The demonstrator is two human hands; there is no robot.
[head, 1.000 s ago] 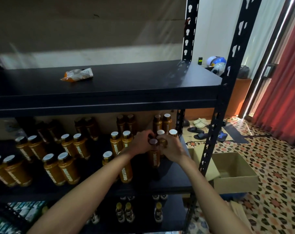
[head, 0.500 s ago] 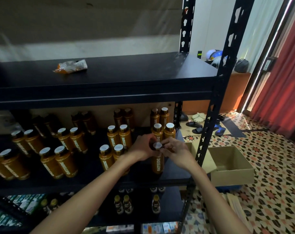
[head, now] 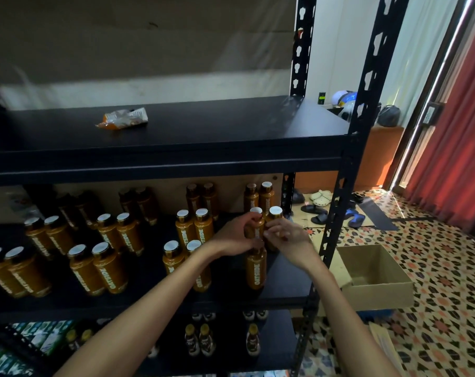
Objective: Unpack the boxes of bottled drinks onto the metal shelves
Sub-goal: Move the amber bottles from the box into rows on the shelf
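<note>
Several amber bottles with silver caps (head: pixel 194 227) stand in pairs on the middle black metal shelf (head: pixel 282 293). One amber bottle (head: pixel 256 270) stands alone near the front right of that shelf. My left hand (head: pixel 235 236) grips its top from the left. The curled fingers of my right hand (head: pixel 288 238) pinch at its neck from the right, and both hands hide its cap. An open cardboard box (head: pixel 378 278) sits on the floor to the right of the rack.
A crumpled wrapper (head: pixel 123 119) lies on the top shelf (head: pixel 217 131). Smaller bottles (head: pixel 201 341) stand on the lower shelf. The rack's black upright post (head: pixel 339 202) rises just right of my hands. Sandals (head: pixel 320 208) lie on the patterned tile floor beyond.
Both hands have stayed on the same bottle's top and shifted slightly down and forward. The bottle now stands upright at the shelf's front right.
</note>
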